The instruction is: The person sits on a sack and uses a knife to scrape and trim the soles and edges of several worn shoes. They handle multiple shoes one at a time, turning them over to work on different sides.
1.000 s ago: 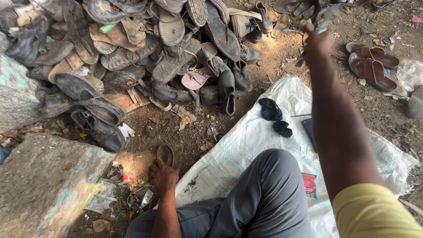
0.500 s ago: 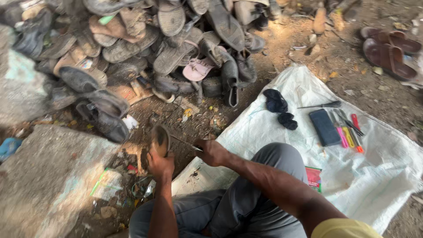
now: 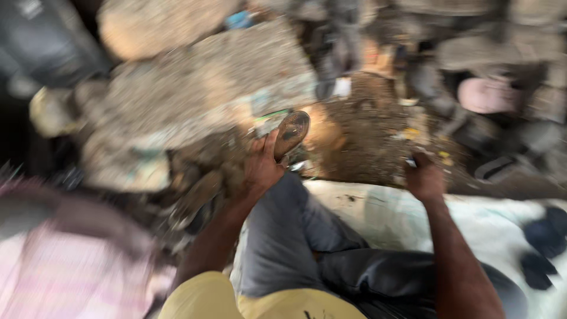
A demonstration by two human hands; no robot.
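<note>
My left hand (image 3: 260,168) grips a small brown oval shoe sole (image 3: 291,132), held up above my grey-trousered knee (image 3: 277,230). My right hand (image 3: 424,177) is closed around something small and thin, too blurred to name, just past the edge of the white sack cloth (image 3: 384,212). The whole view is smeared by motion.
A large grey stone (image 3: 195,94) lies ahead on the left. A heap of worn sandals, one pink (image 3: 487,94), is at the upper right. Two dark pieces (image 3: 540,248) rest on the cloth at the right. A pink striped fabric (image 3: 53,272) fills the lower left.
The view has swung left, so the stone is now centred and the sandal heap sits at the right. My right hand came back from a far reach and now hovers by the cloth edge.
</note>
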